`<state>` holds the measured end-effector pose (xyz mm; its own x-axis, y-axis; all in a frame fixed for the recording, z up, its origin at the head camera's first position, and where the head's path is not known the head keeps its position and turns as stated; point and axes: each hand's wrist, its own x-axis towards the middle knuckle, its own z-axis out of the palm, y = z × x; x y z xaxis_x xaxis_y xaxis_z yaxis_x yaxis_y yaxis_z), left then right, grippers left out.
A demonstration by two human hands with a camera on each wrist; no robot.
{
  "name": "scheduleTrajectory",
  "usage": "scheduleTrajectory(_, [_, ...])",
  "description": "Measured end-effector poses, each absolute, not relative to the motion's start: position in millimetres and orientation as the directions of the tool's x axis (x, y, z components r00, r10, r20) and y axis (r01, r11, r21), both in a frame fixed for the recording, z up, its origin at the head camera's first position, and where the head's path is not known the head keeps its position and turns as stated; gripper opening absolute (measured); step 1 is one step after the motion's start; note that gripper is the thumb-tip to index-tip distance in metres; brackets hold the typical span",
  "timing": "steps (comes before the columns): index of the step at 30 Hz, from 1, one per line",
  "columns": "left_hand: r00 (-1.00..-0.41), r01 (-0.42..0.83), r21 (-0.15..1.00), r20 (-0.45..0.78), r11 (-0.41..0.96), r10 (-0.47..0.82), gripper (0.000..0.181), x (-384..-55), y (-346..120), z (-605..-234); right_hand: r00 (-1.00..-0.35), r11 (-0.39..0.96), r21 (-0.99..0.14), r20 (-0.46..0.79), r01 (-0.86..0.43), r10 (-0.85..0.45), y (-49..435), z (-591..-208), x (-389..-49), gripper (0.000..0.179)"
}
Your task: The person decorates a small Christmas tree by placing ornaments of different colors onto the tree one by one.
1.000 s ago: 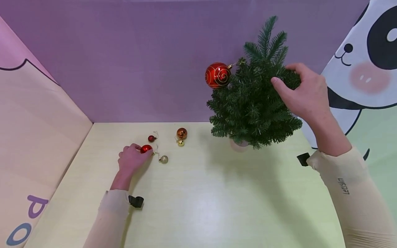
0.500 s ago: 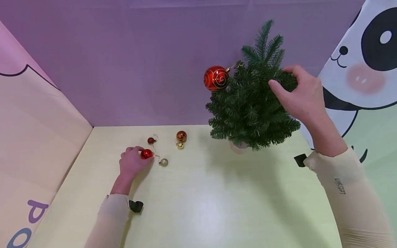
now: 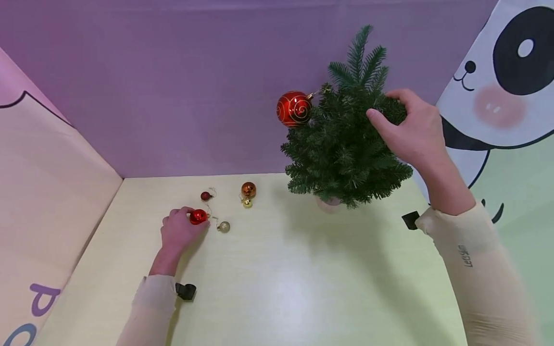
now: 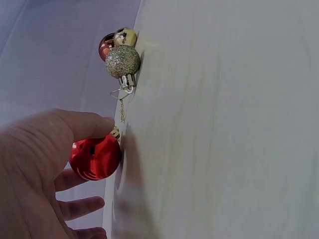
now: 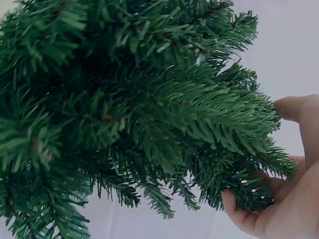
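Observation:
On the left of the table, my left hand (image 3: 179, 229) pinches a shiny red Christmas bauble (image 3: 198, 216). In the left wrist view the thumb lies over the red bauble (image 4: 95, 158) near its gold cap, and fingers are behind it. A small artificial Christmas tree (image 3: 346, 149) stands at the right, its base partly hidden under the branches. My right hand (image 3: 413, 127) grips its upper right side, with thumb and fingers around branches (image 5: 239, 169). From the tree's left side hangs a large red bauble (image 3: 294, 109) with gold swirls.
Near the left hand lie a dark red small bauble (image 3: 205, 196) and a glittery gold bauble (image 3: 223, 227). Farther back are a copper bauble (image 3: 248, 189) and a small gold one (image 3: 247, 203). A purple backdrop (image 3: 195, 96) rises behind the table (image 3: 268, 278).
The left hand has shifted slightly around the red bauble, more of which now shows. The right hand stays on the tree. The whole view has drifted a little.

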<state>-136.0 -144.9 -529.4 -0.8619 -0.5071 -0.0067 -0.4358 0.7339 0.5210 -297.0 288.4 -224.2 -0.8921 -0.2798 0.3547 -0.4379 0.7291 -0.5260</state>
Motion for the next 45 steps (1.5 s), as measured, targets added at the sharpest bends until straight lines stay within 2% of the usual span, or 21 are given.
scheduleTrajectory(7, [-0.831, -0.464, 0.576, -0.020, 0.673, -0.555, 0.062, -123.4, -141.1, -528.3, -0.897, 0.724, -0.532, 0.311, -0.439, -0.314, 281.2, -222.0, -297.6, 0.067])
scheduleTrajectory(17, [-0.810, -0.456, 0.599, 0.029, 0.658, -0.586, 0.064, -111.1, -125.2, -522.3, -0.909, 0.715, -0.562, 0.259, -0.417, -0.327, 281.1, -215.6, -301.2, 0.069])
scheduleTrajectory(32, [-0.802, -0.364, 0.663, 0.135, 0.654, -0.582, 0.058, -97.2, -98.5, -503.8, -0.903, 0.707, -0.561, 0.279, -0.430, -0.327, 286.0, -216.0, -297.4, 0.068])
scheduleTrajectory(45, [-0.800, -0.345, 0.685, 0.142, 0.641, -0.583, 0.058, -90.5, -70.7, -498.0, -0.907, 0.714, -0.559, 0.253, -0.421, -0.337, 285.9, -212.3, -296.4, 0.070])
